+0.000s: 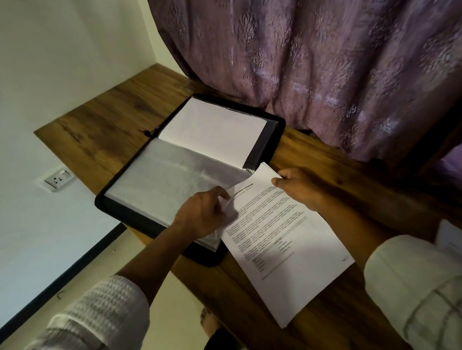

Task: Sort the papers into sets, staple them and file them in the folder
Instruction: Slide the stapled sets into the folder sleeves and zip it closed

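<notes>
A black zip folder [113, 205] lies open on the wooden table [97, 127], showing clear plastic sleeves and a white sheet [212, 128] on its far half. My left hand [202, 215] pinches the edge of a clear sleeve [167, 182] at the folder's near right corner. My right hand [298, 190] grips the top edge of a printed set of papers [287, 256], whose top corner lies at the sleeve's opening. The rest of the set rests on the table.
A purple patterned curtain [325, 66] hangs behind the table. More paper [452, 240] shows at the right edge behind my right sleeve. A wall socket [57, 179] sits on the left wall. A bare foot [209, 322] is on the floor below.
</notes>
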